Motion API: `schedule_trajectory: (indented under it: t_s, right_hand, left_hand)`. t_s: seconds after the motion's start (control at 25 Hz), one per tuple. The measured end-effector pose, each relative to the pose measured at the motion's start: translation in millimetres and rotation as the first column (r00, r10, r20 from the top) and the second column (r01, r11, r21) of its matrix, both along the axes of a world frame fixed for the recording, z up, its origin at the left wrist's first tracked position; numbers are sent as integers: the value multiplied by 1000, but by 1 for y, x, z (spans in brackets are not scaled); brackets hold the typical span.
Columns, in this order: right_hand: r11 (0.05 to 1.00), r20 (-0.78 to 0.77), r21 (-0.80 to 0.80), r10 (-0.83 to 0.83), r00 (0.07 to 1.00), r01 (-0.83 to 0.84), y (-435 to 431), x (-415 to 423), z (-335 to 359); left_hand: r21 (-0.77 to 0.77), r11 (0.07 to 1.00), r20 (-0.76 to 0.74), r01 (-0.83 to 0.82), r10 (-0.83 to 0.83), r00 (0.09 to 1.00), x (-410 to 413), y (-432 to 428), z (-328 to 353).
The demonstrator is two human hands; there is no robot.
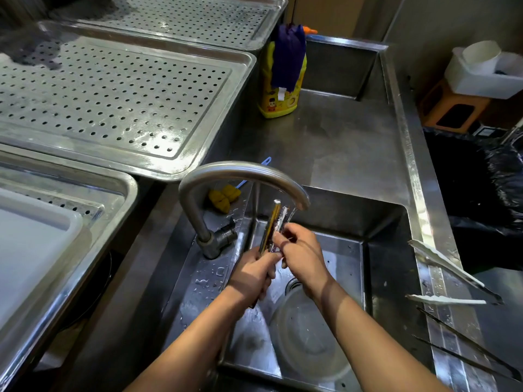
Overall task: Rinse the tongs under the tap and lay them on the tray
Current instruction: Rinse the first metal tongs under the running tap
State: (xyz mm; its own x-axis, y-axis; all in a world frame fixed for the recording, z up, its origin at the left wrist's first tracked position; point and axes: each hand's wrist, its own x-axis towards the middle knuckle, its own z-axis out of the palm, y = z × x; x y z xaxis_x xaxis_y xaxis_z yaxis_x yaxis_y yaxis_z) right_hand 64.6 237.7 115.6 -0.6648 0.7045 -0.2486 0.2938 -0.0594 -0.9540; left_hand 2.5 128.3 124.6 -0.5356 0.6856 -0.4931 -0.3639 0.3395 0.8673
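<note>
Metal tongs (pixel 274 222) stand nearly upright under the curved steel tap (pixel 243 171), and water runs over their upper ends. My left hand (pixel 254 271) grips their lower part. My right hand (pixel 301 250) pinches them higher up, fingers around the arms. Both hands hover over the steel sink (pixel 376 267). A perforated steel tray (pixel 113 100) lies to the upper left, wet and bare.
Two more pairs of tongs lie on the sink's right rim, one silver (pixel 450 274) and one dark (pixel 467 352). A clear bowl (pixel 308 335) sits in the basin. A yellow detergent bottle (pixel 281 77), a yellow brush (pixel 223 196), a second perforated tray (pixel 198 18) and a white board (pixel 31 244) are around.
</note>
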Motion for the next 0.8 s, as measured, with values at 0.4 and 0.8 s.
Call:
schedule_trajectory:
  t_s: [0.4,0.8]
  right_hand:
    - [953,-140,-280,-159,977,115,6,-16,8]
    - [996,-79,-9,-88,993,88,11,0,5]
  left_hand:
    - [-80,995,-383,-56,21,924,-1,-23,-19]
    - [-241,967,-470,82,-190,862,8,-36,-5]
